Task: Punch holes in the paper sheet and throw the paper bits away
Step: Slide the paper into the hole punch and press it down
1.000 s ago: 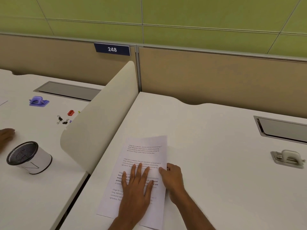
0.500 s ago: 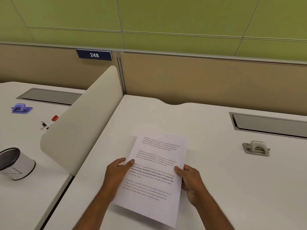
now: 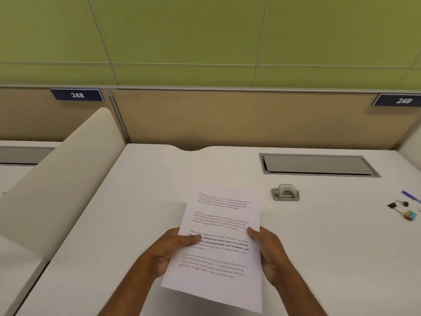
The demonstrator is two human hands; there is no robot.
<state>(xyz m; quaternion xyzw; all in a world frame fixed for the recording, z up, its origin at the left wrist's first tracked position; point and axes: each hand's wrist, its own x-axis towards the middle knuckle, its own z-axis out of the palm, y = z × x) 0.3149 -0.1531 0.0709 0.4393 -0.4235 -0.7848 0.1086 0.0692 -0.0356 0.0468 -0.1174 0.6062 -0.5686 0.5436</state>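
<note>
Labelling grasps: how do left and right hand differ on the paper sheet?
The left hand grips the paper sheet at its left edge, the right hand at its right edge. The left hand's thumb reaches over printed text; the right hand's thumb sits on the blank margin. The hole punch lies nearer the right hand than the left hand. Shared: both pinch it, thumb on top.
</note>
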